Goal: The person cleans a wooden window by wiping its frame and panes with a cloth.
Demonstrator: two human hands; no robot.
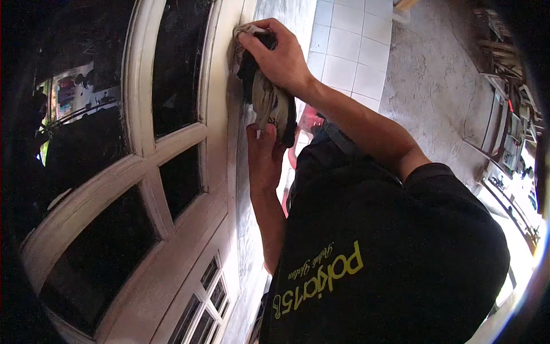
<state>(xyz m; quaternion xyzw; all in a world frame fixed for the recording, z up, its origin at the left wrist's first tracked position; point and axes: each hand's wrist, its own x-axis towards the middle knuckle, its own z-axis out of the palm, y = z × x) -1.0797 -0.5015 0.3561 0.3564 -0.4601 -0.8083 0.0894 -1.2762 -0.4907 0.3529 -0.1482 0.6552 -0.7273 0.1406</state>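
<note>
My right hand (pixel 281 54) reaches in from the right, its fingers closed on one end of a crumpled grey and black cloth (pixel 266 97). This end lies against the edge of a pale wooden frame (pixel 220 74) with dark glass panes. Lower in the view, my left hand (pixel 266 152) grips the other part of the cloth between thumb and fingers. The cloth hangs bunched between both hands, and some of my left fingers are hidden behind it.
Dark panes (pixel 180 63) fill the left side, with reflections in the glass. A smaller paned panel (pixel 206 304) shows at the bottom. White tiles (pixel 349 49) and a rough grey surface (pixel 424 80) lie beyond my right arm. Wooden pieces (pixel 504 57) are at the far right.
</note>
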